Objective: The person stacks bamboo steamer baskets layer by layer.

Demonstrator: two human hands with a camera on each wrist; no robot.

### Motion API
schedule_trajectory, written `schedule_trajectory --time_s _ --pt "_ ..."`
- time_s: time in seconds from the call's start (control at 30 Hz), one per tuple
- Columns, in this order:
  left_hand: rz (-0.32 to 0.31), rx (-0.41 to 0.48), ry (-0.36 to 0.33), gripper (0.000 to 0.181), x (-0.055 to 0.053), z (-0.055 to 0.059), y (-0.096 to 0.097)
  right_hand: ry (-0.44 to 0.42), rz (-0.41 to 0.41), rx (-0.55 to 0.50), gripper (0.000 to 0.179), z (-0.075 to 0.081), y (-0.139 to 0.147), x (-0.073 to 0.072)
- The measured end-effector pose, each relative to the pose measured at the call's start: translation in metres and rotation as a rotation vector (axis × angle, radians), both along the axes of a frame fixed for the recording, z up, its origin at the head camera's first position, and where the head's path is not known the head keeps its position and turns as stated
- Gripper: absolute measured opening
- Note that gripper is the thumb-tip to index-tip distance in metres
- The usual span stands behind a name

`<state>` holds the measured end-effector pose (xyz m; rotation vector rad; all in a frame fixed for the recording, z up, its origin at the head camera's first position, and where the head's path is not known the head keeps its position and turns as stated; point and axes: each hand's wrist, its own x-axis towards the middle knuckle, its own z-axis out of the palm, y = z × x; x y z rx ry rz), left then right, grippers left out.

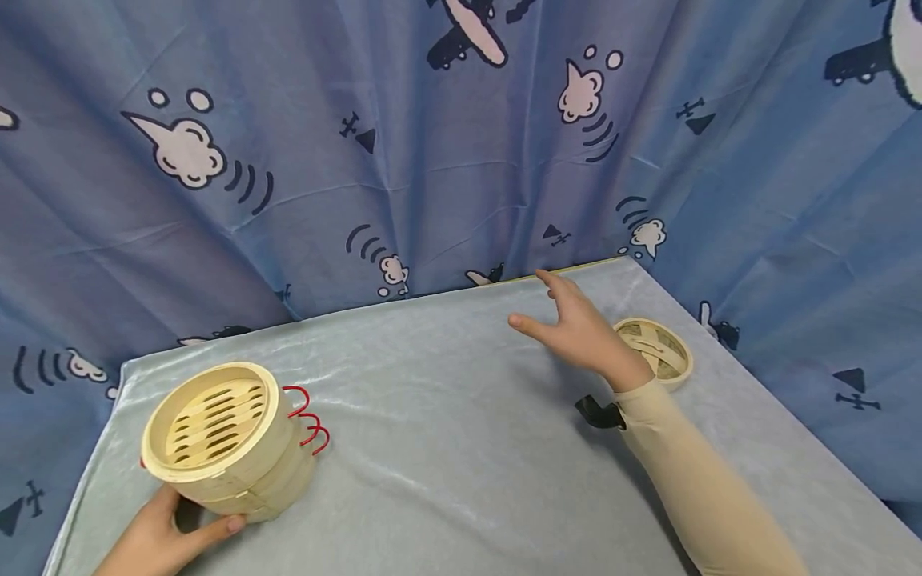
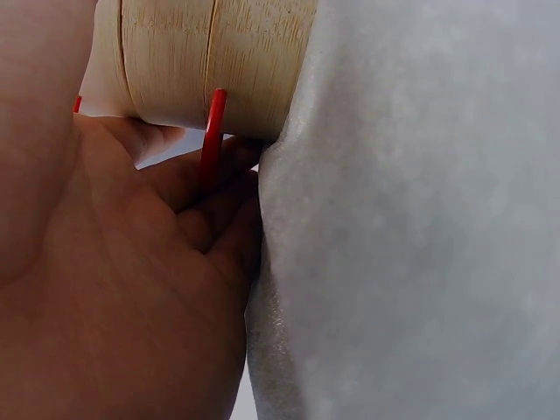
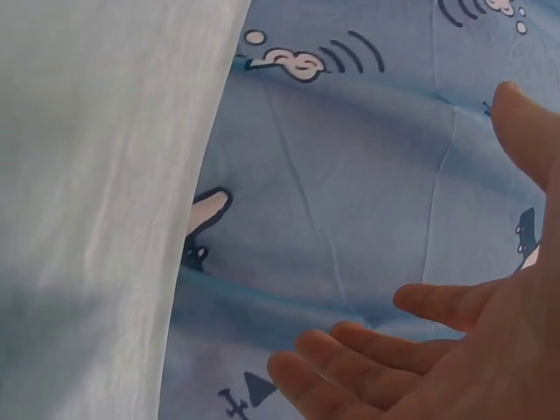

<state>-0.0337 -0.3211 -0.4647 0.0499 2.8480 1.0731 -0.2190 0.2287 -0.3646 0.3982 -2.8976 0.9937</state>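
Note:
A stacked round bamboo steamer [image 1: 245, 472] stands at the left of the table, its slatted top tier without a lid and red loops on its sides. My left hand [image 1: 154, 532] holds its near lower side, the thumb on the front and the fingers going round the left, where their tips are hidden. In the left wrist view, the fingers bend beside a red loop [image 2: 213, 131] below the bamboo wall. Over the table's right half, my right hand [image 1: 583, 328] hovers with fingers spread and nothing held. Partly behind that wrist lies a woven bamboo lid [image 1: 673, 364].
A pale grey cloth covers the table [image 1: 446, 448]. Blue patterned curtains [image 1: 461, 160] hang along its back and right edges. A black strap end [image 1: 600, 412] sticks out from the right wrist.

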Motion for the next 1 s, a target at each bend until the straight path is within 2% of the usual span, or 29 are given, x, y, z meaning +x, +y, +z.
schedule_trajectory --time_s 0.3,0.47,0.8,1.0 --pt "-0.022 0.012 -0.02 0.105 -0.002 0.002 -0.002 -0.021 -0.038 0.049 0.103 -0.01 0.022 0.009" --pt "-0.01 -0.006 -0.026 0.11 -0.003 -0.001 -0.003 -0.05 -0.054 0.071 0.104 -0.014 0.036 0.014" --pt "-0.013 0.013 0.021 0.105 -0.001 -0.004 0.0 -0.075 -0.092 0.097 0.102 -0.015 0.065 0.024" --pt "-0.008 -0.004 0.083 0.101 0.001 -0.007 -0.001 -0.08 -0.1 0.11 0.101 -0.02 0.075 0.027"
